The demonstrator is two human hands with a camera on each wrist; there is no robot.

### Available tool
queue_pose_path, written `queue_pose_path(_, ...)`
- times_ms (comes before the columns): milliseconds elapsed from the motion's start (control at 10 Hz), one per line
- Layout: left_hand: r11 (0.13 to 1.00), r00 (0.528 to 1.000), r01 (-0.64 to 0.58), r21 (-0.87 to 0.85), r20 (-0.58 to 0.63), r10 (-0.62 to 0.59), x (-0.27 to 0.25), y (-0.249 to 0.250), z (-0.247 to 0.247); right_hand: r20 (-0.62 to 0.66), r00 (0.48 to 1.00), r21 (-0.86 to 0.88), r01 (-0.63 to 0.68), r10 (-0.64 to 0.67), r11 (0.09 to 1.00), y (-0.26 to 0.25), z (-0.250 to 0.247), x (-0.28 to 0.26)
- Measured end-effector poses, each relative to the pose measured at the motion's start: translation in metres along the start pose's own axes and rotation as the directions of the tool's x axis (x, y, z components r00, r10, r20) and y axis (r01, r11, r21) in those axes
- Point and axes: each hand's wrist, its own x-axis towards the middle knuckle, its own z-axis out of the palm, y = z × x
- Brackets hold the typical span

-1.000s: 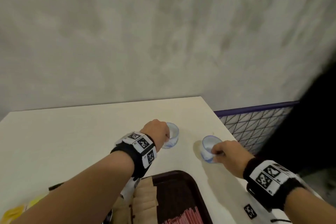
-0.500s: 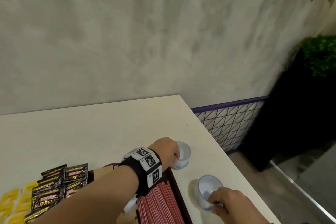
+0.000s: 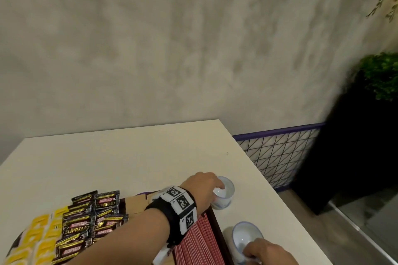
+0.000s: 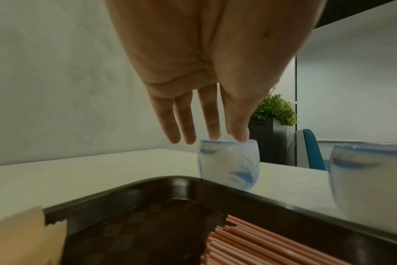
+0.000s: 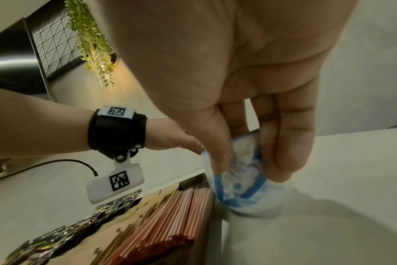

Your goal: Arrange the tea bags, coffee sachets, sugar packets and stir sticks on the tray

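Observation:
A dark brown tray (image 3: 218, 228) holds yellow tea bags (image 3: 43, 232), black coffee sachets (image 3: 86, 217), tan sugar packets (image 3: 135, 202) and red stir sticks (image 3: 198, 243). Two small white-and-blue cups stand on the table just off its right rim. My left hand (image 3: 218, 187) reaches across the tray and pinches the rim of the far cup (image 3: 224, 198) between thumb and index finger. In the left wrist view this hand (image 4: 225, 139) meets the far cup (image 4: 229, 165) from above. My right hand (image 5: 245, 170) pinches the near cup (image 5: 238, 188) by its rim.
The cream table (image 3: 129, 157) ends in a right edge close to the cups. Beyond it are a wire-grid panel (image 3: 277, 157), a dark planter (image 3: 355, 146) with green leaves, and a grey wall behind. A black cable (image 5: 57, 164) lies on the table's left.
Both hands keep hold of their cups, which have come in closer to the tray's right rim. The head view has swung, bringing the sachets and tea bags into sight.

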Motion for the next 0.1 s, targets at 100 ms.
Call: queue_pose_path(100,0.986,0.979,-0.025,-0.167,-0.205,-0.010,-0.0308,-0.0023,-0.0109,-0.192,0.953,-0.148,0.208,-0.234,0.967,-0.0098,0.0228,-0.0020)
